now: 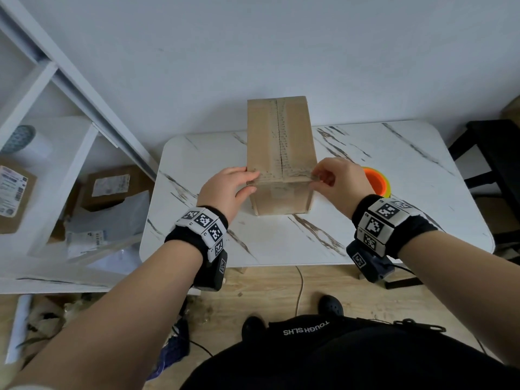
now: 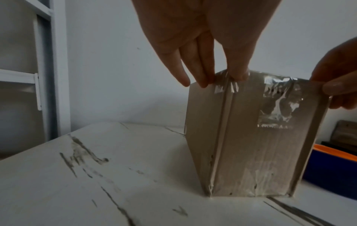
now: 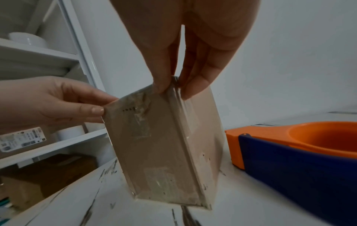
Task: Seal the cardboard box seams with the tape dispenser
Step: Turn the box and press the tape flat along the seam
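A tall cardboard box (image 1: 281,136) stands on the white marble table (image 1: 394,206), with old tape along its top seam. A strip of clear tape (image 1: 281,175) runs across the box's near top edge. My left hand (image 1: 244,180) pinches the near left top corner, thumb on the front face and fingers on the side. My right hand (image 1: 316,178) pinches the tape's end at the near right top corner (image 3: 174,88). The orange and blue tape dispenser (image 1: 377,181) lies on the table just right of the box, beyond my right hand, with neither hand on it.
A white shelf unit (image 1: 70,136) with parcels (image 1: 107,187) stands left of the table. A dark chair (image 1: 492,153) is at the right. The wall is close behind the box. A cable (image 1: 300,288) lies on the wooden floor near my feet.
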Tool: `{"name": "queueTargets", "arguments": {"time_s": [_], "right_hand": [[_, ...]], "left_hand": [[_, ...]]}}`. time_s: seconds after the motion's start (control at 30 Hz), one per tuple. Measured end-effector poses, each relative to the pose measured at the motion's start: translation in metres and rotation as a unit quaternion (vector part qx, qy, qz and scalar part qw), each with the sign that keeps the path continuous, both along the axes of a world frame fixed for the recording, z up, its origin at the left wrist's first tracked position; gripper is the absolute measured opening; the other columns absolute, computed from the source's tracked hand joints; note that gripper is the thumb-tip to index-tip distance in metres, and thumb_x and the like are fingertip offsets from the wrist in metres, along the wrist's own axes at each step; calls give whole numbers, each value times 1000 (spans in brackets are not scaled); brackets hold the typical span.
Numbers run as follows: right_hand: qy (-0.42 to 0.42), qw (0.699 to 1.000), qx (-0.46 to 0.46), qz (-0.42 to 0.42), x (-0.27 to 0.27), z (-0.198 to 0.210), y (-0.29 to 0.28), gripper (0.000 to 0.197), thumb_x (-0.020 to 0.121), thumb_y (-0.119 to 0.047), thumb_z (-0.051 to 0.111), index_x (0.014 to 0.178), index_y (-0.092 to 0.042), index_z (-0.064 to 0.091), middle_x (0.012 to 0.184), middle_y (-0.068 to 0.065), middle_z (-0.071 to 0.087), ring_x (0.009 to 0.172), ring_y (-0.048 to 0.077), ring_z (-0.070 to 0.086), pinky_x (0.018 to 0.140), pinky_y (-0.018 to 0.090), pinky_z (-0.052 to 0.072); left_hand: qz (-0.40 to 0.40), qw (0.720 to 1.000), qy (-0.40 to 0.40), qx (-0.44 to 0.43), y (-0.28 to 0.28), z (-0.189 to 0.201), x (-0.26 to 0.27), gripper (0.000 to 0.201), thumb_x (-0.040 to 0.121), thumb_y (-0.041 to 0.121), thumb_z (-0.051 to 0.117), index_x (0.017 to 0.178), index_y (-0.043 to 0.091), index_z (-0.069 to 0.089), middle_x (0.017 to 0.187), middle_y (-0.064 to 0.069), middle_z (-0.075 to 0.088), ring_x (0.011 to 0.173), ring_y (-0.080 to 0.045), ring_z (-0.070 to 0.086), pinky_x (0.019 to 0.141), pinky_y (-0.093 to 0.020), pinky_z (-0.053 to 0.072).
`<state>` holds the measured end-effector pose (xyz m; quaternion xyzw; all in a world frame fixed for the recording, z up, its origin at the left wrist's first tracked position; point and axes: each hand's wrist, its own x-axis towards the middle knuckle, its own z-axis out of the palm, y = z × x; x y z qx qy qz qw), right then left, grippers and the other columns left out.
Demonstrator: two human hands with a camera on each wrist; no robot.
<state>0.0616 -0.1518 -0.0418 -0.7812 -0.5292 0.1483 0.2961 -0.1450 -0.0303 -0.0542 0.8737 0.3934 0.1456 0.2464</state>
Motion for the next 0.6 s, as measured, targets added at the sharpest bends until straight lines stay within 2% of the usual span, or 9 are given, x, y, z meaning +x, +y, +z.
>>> {"name": "queueTargets", "arguments": {"time_s": [0.13, 0.2, 0.27, 0.37, 0.4, 0.47, 0.53, 0.6], "right_hand": [[-38, 999, -15, 8, -2, -3, 2, 12, 79, -9, 64, 91, -9, 62, 81, 5, 55, 73, 22, 51, 72, 42, 49], [-72, 997, -24, 3, -6, -5, 2, 17, 78, -13, 65, 93, -8, 62, 90, 10, 56, 79, 28, 55, 71, 44, 50], [-139, 990, 9, 14, -14, -4, 3, 22, 71, -21, 70, 89, -8, 66, 93, 16, 58, 85, 35, 56, 71, 44, 51], [-229, 969, 40, 82, -37, 0, 17, 24, 65, -33, 64, 79, -17, 74, 86, 11, 65, 80, 34, 61, 69, 38, 49], [-255, 960, 38, 110, -44, -2, 24, 23, 66, -34, 61, 78, -20, 74, 83, 7, 66, 77, 32, 62, 67, 34, 47], [-294, 944, 5, 152, -56, -3, 36, 13, 66, -28, 67, 75, -21, 74, 77, 1, 66, 72, 27, 63, 65, 29, 43], [-310, 937, -14, 163, -57, -4, 41, 8, 64, -24, 75, 71, -22, 73, 72, -1, 65, 69, 25, 62, 63, 29, 41], [-307, 935, -34, 178, -48, -1, 36, 10, 69, -30, 67, 68, -22, 74, 71, 0, 65, 68, 26, 62, 60, 29, 45]], "left_hand": [[11, 1000, 0, 19, -2, 0, 4, 30, 88, 22, 59, 117, 25, 64, 128, -3, 57, 119, -19, 52, 98, -31, 40], [9, 999, 3, 33, -3, 0, 4, 28, 88, 21, 59, 115, 24, 65, 132, -2, 53, 122, -19, 49, 99, -32, 40], [-7, 998, 12, 55, -2, 1, 5, 27, 87, 21, 60, 113, 22, 66, 137, -1, 50, 126, -20, 45, 101, -34, 40], [-19, 997, 36, 67, -2, 5, 8, 29, 86, 23, 61, 115, 22, 66, 139, 3, 51, 126, -18, 47, 100, -31, 39], [-18, 997, 38, 65, -2, 6, 9, 29, 87, 23, 60, 116, 22, 65, 139, 4, 51, 126, -18, 48, 100, -30, 39], [-14, 997, 36, 60, -2, 5, 8, 30, 88, 24, 58, 118, 25, 64, 140, 5, 50, 126, -15, 48, 100, -26, 38], [-15, 998, 36, 54, -2, 3, 6, 31, 89, 24, 57, 119, 27, 62, 141, 7, 49, 127, -14, 48, 100, -25, 38], [-18, 998, 35, 55, -1, 2, 4, 31, 89, 22, 57, 119, 27, 62, 141, 9, 49, 126, -13, 49, 99, -26, 40]]}}
